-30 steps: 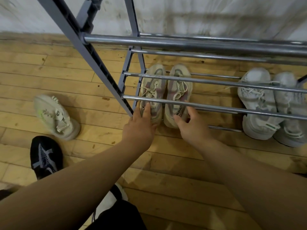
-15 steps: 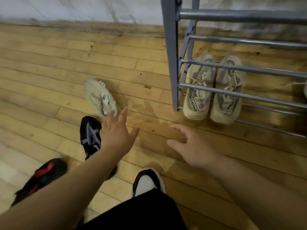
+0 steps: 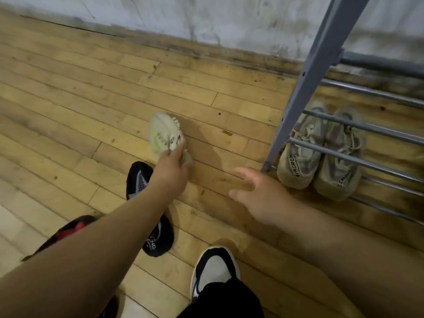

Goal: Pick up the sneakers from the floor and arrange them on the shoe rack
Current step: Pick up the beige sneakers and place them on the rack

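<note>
Half a second ago the left hand (image 3: 171,166) was a little short of the white sneaker (image 3: 164,134), with the fingers spread; now it has reached it and the fingers are closed around the heel end. This sneaker, with a green line along its side, lies on the wooden floor (image 3: 68,99) with the toe toward the wall (image 3: 206,17). I cannot tell if it is already lifted or not. The right hand (image 3: 259,191) has stayed loose. Its fingers are relaxed and a little apart, it grasps nothing, and it hangs over the boards between the white sneaker and the shoe rack (image 3: 309,76).

Just behind the left wrist a black sneaker (image 3: 137,180) lies on the floor. Its middle part is hidden under the forearm, and its heel with white letters comes out on the other side. Further to the left a red and black shoe (image 3: 68,228) shows partly from under the same arm.

At the right edge stands the grey rack, and a beige pair (image 3: 298,157) is already in its lowest level, side by side and touching, heels toward the person, under the metal bars. Whether the pair rests on a bar or on the floor I cannot tell. Near the bottom of the view is the person's own foot (image 3: 214,269) in a white and black shoe, below a black trouser leg.
</note>
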